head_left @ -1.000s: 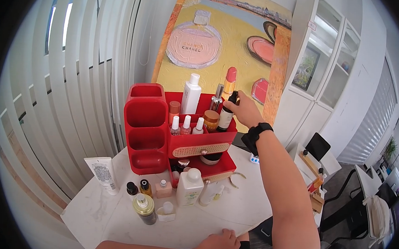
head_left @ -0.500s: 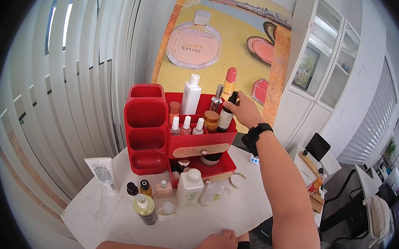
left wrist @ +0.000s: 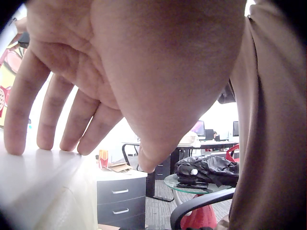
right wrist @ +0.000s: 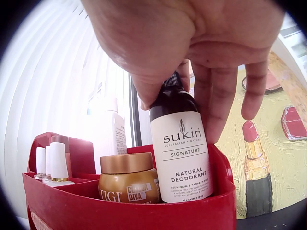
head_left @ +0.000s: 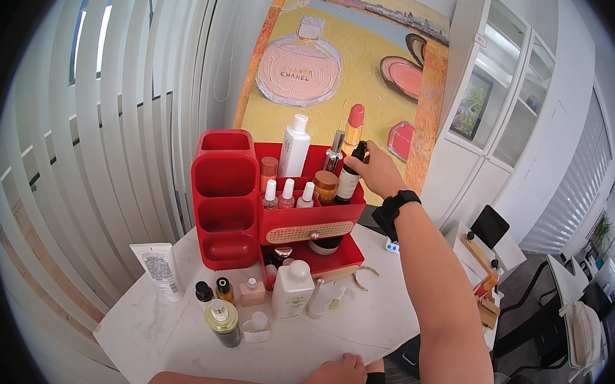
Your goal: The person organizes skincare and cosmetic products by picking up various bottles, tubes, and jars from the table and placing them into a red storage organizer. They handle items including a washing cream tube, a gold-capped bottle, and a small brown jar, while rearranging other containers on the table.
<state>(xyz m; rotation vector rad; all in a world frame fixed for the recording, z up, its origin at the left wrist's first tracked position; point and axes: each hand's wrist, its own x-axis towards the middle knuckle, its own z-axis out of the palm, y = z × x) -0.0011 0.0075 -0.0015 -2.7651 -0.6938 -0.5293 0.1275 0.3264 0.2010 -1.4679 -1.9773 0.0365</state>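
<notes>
My right hand pinches a black spray bottle of deodorant by its neck, the thumb on one side and fingers behind. The bottle's white label faces the right wrist camera. Its base sits inside the top right compartment of a red makeup organizer, hidden by the front wall. Beside it stand an amber jar and a silver-capped bottle. My left hand rests at the near table edge and holds nothing. Its fingertips touch the white tabletop in the left wrist view.
White-capped nail polish bottles and a tall white bottle stand in the organizer, whose lower drawer is pulled out. In front are a large white bottle, a yellowish bottle and a white tube.
</notes>
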